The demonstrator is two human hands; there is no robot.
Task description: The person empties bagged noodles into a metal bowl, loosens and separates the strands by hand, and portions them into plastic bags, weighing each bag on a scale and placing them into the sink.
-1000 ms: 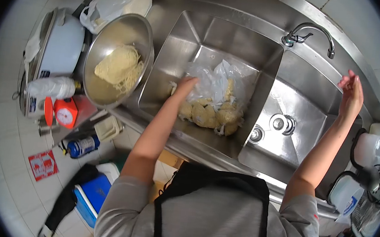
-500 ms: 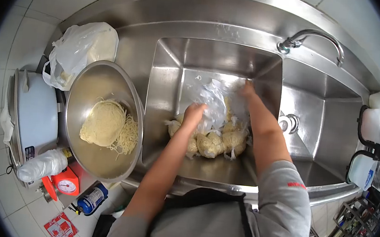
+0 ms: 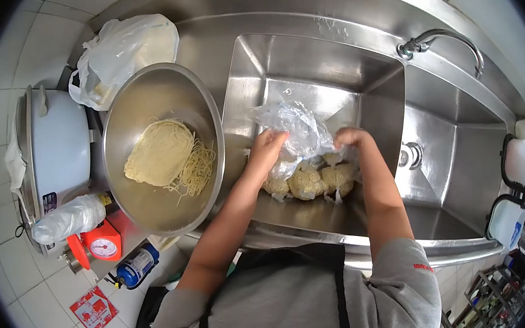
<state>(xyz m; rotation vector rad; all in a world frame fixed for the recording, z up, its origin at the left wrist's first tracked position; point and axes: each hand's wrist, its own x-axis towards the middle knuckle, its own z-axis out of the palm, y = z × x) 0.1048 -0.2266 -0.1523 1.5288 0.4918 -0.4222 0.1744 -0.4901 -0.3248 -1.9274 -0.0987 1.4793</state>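
A crumpled clear plastic bag (image 3: 303, 130) is stretched between my hands over the left sink basin (image 3: 295, 221). My left hand (image 3: 268, 150) grips its left side, thumb up against the film. At the bag's right end my right hand (image 3: 351, 138) is closed, fingers curled on the plastic. Below lie several knotted bags of noodles (image 3: 306, 184), bunched near the basin's front wall; my left hand and the clear bag partly cover them. Whether the clear bag has anything in it cannot be made out.
Left of the basin stands a large steel bowl (image 3: 112, 168) with noodles (image 3: 161, 152). Behind it sits a white plastic bag (image 3: 124, 56). A red scale (image 3: 103, 245) and a plastic-wrapped roll (image 3: 69, 218) are at lower left. A faucet (image 3: 442, 36) arches over the right basin (image 3: 472, 152).
My right hand has come down from the basin's far side to the bag's right end. The clear bag now spreads wider between both hands. The camera view has shifted slightly.
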